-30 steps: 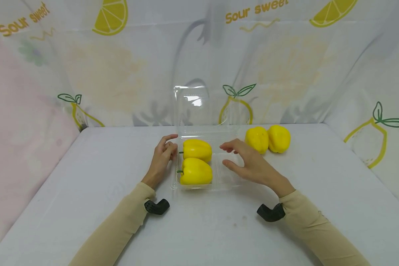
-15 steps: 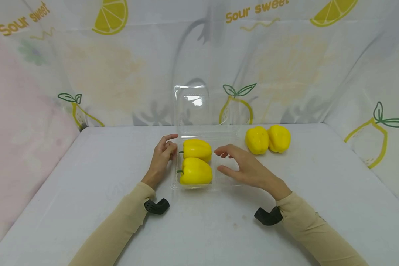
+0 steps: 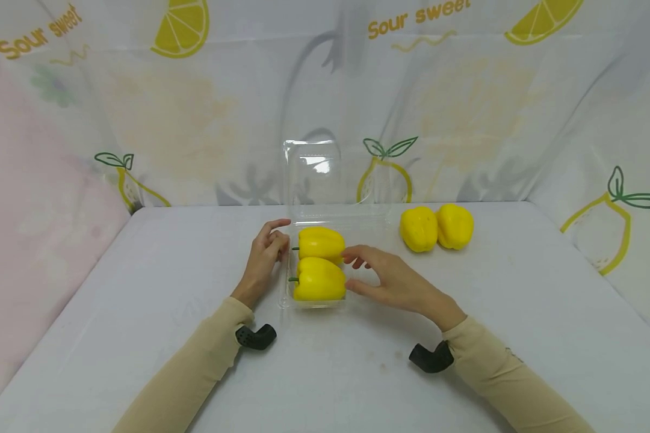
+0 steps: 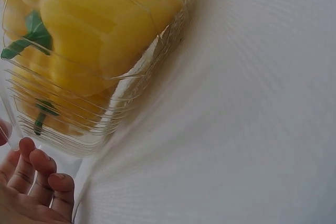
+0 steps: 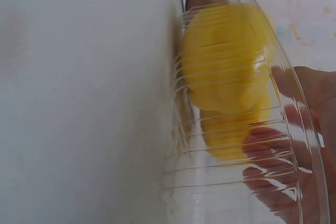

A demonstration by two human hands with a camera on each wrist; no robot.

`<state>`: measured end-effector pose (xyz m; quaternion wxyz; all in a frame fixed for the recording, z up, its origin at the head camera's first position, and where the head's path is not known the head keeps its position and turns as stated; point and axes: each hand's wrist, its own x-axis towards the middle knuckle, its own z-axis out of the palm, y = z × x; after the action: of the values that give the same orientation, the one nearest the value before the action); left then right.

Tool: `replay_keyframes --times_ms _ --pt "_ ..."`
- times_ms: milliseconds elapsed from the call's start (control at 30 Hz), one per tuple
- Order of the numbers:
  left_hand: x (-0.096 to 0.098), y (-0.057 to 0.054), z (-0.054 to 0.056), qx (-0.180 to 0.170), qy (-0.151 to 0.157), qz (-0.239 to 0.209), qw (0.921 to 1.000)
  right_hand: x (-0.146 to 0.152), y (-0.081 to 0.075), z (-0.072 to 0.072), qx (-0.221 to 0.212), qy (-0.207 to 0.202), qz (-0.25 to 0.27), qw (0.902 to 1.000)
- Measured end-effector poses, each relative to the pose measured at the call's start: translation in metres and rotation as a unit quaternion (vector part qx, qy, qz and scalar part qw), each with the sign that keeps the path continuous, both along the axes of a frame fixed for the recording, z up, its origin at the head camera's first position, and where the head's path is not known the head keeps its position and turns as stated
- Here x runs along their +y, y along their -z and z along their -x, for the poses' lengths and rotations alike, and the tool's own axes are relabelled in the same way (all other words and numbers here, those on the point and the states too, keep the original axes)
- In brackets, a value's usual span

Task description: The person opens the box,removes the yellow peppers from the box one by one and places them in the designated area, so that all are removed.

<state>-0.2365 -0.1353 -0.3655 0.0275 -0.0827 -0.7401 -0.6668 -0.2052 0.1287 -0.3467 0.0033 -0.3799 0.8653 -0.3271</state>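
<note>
A clear plastic clamshell box (image 3: 316,305) stands mid-table with its lid (image 3: 338,180) raised at the back. Two yellow bell peppers lie in its left half, stems to the left: a rear pepper (image 3: 322,243) and a front pepper (image 3: 319,280). At the box's left side, my left hand (image 3: 262,255) holds the rim, fingers bent against the wall in the left wrist view. My right hand (image 3: 392,278) reaches over the box's right half, thumb and fingers apart, fingertips right at the peppers' right ends. Through the box wall (image 5: 220,179), the right wrist view shows those fingers inside.
Two more yellow bell peppers sit side by side at the back right, a left one (image 3: 419,229) and a right one (image 3: 455,226). Behind the white table (image 3: 141,270) hangs a lemon-print curtain (image 3: 238,108).
My right hand has moved left and slightly toward me, up to the right ends of the peppers in the box. The left hand, box and peppers have stayed in place.
</note>
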Motion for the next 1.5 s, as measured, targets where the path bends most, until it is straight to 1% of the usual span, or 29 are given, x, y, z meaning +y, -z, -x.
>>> replay_keyframes --times_ms 333,467,633,900,1300,1500 --pt "0.002 0.000 0.001 0.004 -0.003 0.006 1.0000 -0.004 0.001 -0.003 0.014 0.005 -0.014 0.9998" --pt "0.003 -0.001 0.001 0.005 -0.007 0.011 0.9999 -0.006 0.001 -0.003 0.009 0.009 -0.017 0.9998" --pt "0.004 -0.001 0.000 0.007 -0.007 0.015 0.9998 -0.010 0.001 -0.004 0.005 0.011 -0.010 0.9999" --pt "0.004 0.001 0.001 0.017 -0.004 0.015 0.9997 -0.016 0.001 -0.006 -0.002 0.022 -0.005 0.9997" --pt "0.003 0.003 0.000 0.029 -0.004 0.032 0.9991 -0.025 -0.001 -0.005 0.005 0.007 -0.029 0.9996" --pt "0.002 0.004 0.001 0.033 -0.005 0.031 0.9990 -0.027 -0.001 -0.004 -0.003 0.010 -0.035 0.9993"
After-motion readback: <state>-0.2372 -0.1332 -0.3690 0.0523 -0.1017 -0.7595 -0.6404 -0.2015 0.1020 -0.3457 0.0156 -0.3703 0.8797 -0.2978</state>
